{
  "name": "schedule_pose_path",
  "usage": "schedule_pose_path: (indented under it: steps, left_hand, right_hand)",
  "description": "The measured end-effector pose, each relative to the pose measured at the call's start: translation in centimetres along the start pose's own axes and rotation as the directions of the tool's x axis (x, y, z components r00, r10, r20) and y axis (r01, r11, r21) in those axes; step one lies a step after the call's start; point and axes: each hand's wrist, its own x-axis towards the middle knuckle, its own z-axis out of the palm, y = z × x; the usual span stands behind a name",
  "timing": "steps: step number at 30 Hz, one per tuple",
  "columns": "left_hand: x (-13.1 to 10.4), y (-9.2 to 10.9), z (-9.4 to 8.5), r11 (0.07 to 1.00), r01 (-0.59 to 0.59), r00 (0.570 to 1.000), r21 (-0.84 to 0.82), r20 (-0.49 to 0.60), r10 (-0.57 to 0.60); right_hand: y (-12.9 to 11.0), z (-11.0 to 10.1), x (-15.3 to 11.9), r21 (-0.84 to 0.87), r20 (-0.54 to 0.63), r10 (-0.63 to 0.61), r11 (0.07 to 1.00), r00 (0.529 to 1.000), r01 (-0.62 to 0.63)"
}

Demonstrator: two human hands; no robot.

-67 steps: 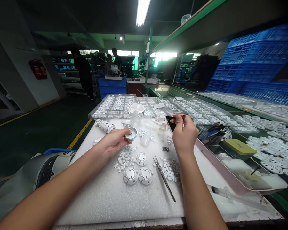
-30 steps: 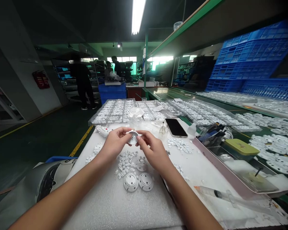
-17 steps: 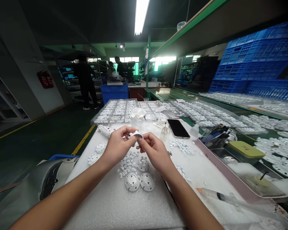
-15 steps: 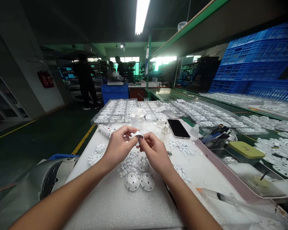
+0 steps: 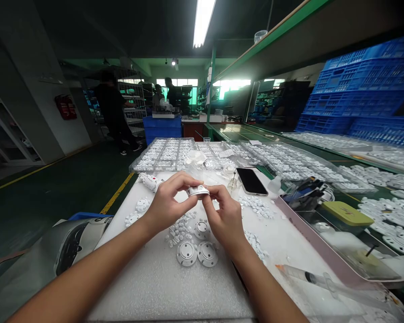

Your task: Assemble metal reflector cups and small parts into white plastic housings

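Note:
A white round part (image 5: 198,192) is pinched between both hands above the foam-covered table (image 5: 148,282). My left hand (image 5: 171,199) grips its left side with thumb and fingers, and my right hand (image 5: 224,208) holds its right edge. Below them lie white discs with small holes, among them a front left disc (image 5: 186,253), a front right disc (image 5: 207,254) and a smaller disc (image 5: 201,229). Small white pieces (image 5: 181,229) are scattered beside these. Two more round parts lie left of my left hand, one of them (image 5: 142,204) farther back.
Clear trays (image 5: 168,154) of white parts line the back. A phone (image 5: 252,181) lies right of a small bottle with a pin. At the right are a syringe (image 5: 301,273), a pink-edged tool box (image 5: 309,240) and blue crates (image 5: 357,89). A person (image 5: 111,107) walks at the back left.
Both hands have shifted slightly right, and the white part is turned so its rim faces me more. The fingers of my right hand have moved on its edge. The person behind has stepped.

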Motion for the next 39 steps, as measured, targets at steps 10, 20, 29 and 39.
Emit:
schedule_pose_path:
  steps: [10,20,29,39]
  left_hand:
    - [0.2,-1.4,-0.5,0.984,-0.180,0.983,0.004,0.038,0.179]
    - [0.4,-1.2,-0.6,0.977,0.135,0.988,-0.166,0.101,-0.119]
    - [0.7,-0.5,-0.8,0.855,0.417,0.908,-0.309,0.192,-0.374]
    - [0.7,-1.0,-0.8,0.839,0.422,0.904,-0.345,0.227,-0.362]
  right_hand:
    - [-0.2,-0.1,-0.1,-0.003,0.027,-0.024,1.000,0.999,0.024]
    - [-0.1,-0.1,0.1,-0.008,0.053,0.048,0.999,0.997,-0.048]
    - [-0.6,-0.3,0.3,0.074,0.133,0.149,0.984,0.980,-0.160]
    - [-0.8,-0.7,0.1,0.108,0.203,0.233,0.960,0.951,-0.258]
